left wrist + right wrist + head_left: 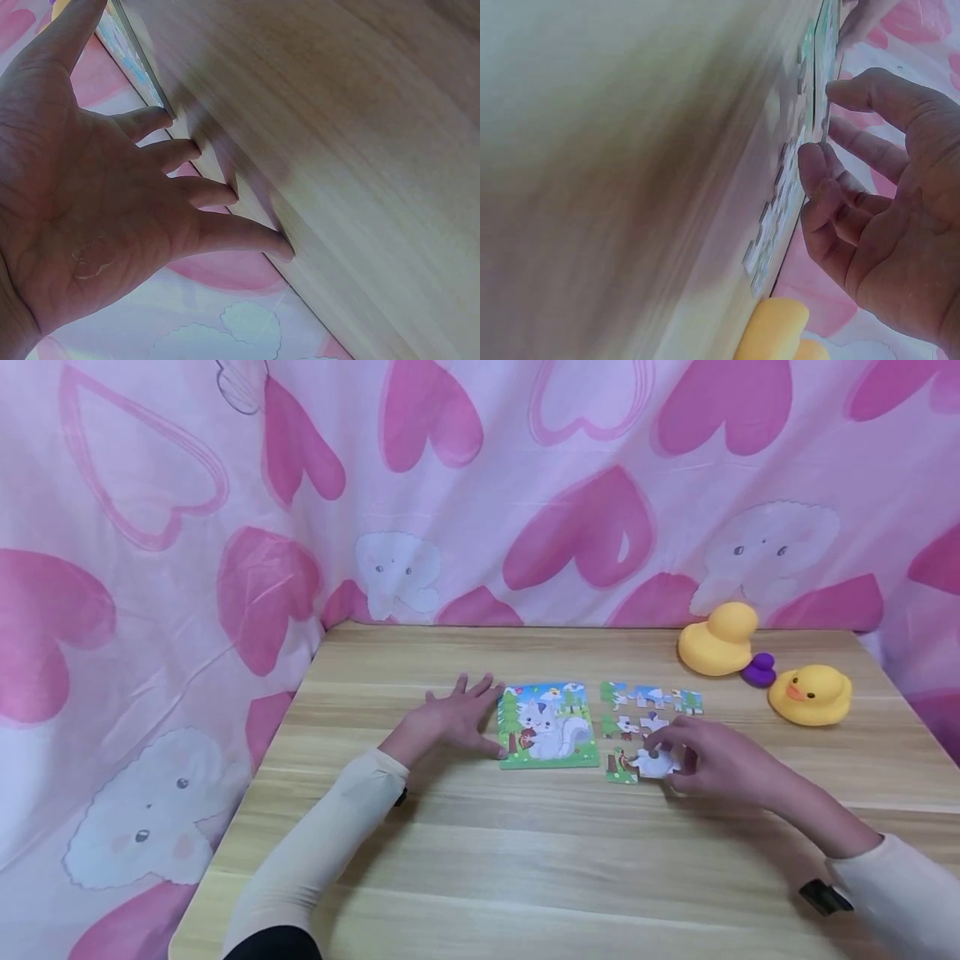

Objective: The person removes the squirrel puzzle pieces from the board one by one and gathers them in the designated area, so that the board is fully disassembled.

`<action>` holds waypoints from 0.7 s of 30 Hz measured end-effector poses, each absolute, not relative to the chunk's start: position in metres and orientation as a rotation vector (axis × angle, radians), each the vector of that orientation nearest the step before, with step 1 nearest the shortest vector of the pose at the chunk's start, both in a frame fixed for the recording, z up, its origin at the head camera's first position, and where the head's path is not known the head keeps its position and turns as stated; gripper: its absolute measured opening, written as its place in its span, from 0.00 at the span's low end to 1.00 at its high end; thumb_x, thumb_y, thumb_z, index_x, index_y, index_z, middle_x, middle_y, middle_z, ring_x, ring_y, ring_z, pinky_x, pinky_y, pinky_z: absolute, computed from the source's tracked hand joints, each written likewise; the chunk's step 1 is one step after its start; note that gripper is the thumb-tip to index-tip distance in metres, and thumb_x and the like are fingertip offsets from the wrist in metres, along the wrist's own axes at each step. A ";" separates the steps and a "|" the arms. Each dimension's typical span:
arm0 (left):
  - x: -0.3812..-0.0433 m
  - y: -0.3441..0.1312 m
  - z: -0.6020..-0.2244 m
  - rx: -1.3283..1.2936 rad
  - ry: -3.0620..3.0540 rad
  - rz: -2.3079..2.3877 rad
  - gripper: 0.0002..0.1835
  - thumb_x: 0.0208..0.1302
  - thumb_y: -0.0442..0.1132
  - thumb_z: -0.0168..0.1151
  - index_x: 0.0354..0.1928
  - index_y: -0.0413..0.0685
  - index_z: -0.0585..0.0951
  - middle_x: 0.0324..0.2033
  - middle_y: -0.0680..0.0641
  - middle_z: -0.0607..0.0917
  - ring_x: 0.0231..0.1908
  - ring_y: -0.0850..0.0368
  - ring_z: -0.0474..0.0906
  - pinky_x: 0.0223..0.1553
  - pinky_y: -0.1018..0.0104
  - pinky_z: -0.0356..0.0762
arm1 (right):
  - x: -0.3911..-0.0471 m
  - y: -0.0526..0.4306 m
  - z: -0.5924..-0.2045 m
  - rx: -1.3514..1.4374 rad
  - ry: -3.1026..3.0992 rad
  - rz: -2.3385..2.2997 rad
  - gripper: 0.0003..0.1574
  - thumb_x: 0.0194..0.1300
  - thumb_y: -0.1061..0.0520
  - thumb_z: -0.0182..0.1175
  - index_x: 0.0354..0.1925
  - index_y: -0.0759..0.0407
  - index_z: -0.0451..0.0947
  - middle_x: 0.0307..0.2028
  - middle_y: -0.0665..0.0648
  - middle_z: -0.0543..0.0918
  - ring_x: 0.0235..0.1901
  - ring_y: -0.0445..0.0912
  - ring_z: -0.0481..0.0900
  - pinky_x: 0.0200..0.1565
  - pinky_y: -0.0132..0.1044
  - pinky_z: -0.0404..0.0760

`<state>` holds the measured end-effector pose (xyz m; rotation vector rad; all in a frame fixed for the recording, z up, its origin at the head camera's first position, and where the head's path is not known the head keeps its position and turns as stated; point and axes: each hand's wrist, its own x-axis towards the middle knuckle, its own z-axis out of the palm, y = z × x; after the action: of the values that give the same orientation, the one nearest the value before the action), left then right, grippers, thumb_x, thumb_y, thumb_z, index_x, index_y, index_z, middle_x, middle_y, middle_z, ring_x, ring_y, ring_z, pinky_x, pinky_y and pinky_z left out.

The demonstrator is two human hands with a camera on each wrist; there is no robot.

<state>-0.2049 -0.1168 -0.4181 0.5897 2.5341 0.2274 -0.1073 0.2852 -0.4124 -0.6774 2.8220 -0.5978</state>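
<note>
A squirrel picture board (551,727) lies flat on the wooden table. My left hand (453,714) has its fingers spread, thumb and fingertips at the board's left edge. To the right of the board, loose jigsaw pieces (615,693) lie in rough rows, some touching one another. Over the lower row, my right hand (716,760) pinches a mostly white jigsaw piece (655,764) between thumb and fingers. In the right wrist view this piece (826,126) shows edge-on as a thin sliver. The right hand partly hides the pieces under it.
Behind the pieces at the right stand a large yellow duck (716,643), a small purple duck (761,670) and another yellow duck (810,695). A pink heart-patterned curtain (480,510) hangs along the table's back edge and left side.
</note>
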 end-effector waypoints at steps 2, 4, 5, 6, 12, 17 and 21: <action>-0.205 -0.117 -0.419 0.588 2.538 0.229 0.67 0.55 0.75 0.72 0.87 0.69 0.42 0.87 0.54 0.37 0.85 0.35 0.28 0.71 0.11 0.37 | -0.104 0.288 -0.414 -0.669 2.833 -0.559 0.30 0.53 0.57 0.80 0.54 0.41 0.86 0.36 0.43 0.79 0.32 0.38 0.74 0.30 0.28 0.74; -0.204 -0.118 -0.420 0.588 2.543 0.223 0.67 0.55 0.75 0.71 0.87 0.69 0.42 0.87 0.54 0.37 0.85 0.35 0.28 0.71 0.11 0.37 | -0.101 0.289 -0.415 -0.660 2.834 -0.536 0.29 0.54 0.55 0.79 0.54 0.40 0.85 0.36 0.43 0.78 0.31 0.37 0.73 0.29 0.29 0.73; -0.204 -0.118 -0.420 0.588 2.547 0.220 0.67 0.55 0.75 0.71 0.87 0.69 0.42 0.87 0.54 0.37 0.85 0.35 0.28 0.71 0.11 0.37 | -0.100 0.289 -0.416 -0.648 2.834 -0.523 0.29 0.54 0.55 0.80 0.54 0.39 0.85 0.36 0.43 0.78 0.31 0.37 0.72 0.29 0.29 0.73; -0.204 -0.119 -0.420 0.587 2.549 0.218 0.67 0.55 0.75 0.71 0.87 0.69 0.42 0.87 0.54 0.37 0.85 0.35 0.28 0.71 0.11 0.38 | -0.099 0.290 -0.416 -0.641 2.833 -0.516 0.29 0.54 0.55 0.79 0.55 0.39 0.85 0.36 0.44 0.78 0.31 0.38 0.72 0.29 0.29 0.72; -0.203 -0.119 -0.421 0.591 2.553 0.220 0.66 0.55 0.75 0.71 0.87 0.68 0.42 0.87 0.54 0.37 0.85 0.35 0.28 0.70 0.10 0.38 | -0.098 0.292 -0.421 -0.637 2.844 -0.474 0.28 0.54 0.55 0.78 0.54 0.40 0.84 0.37 0.45 0.78 0.31 0.38 0.72 0.28 0.29 0.71; -0.204 -0.118 -0.420 0.593 2.554 0.221 0.66 0.55 0.75 0.71 0.87 0.68 0.42 0.87 0.54 0.38 0.85 0.35 0.28 0.70 0.10 0.38 | -0.099 0.294 -0.421 -0.645 2.823 -0.464 0.28 0.57 0.54 0.78 0.55 0.40 0.84 0.38 0.45 0.78 0.31 0.37 0.72 0.29 0.28 0.72; -0.204 -0.118 -0.421 0.602 2.557 0.217 0.67 0.55 0.76 0.71 0.87 0.68 0.42 0.87 0.54 0.37 0.85 0.34 0.29 0.70 0.10 0.38 | -0.101 0.293 -0.417 -0.637 2.812 -0.482 0.28 0.58 0.51 0.79 0.57 0.42 0.83 0.42 0.47 0.79 0.32 0.38 0.73 0.31 0.29 0.73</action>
<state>-0.2043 -0.1176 -0.4207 0.6022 2.5572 0.2167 -0.1006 0.2927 -0.4172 -0.6369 2.8117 -0.4816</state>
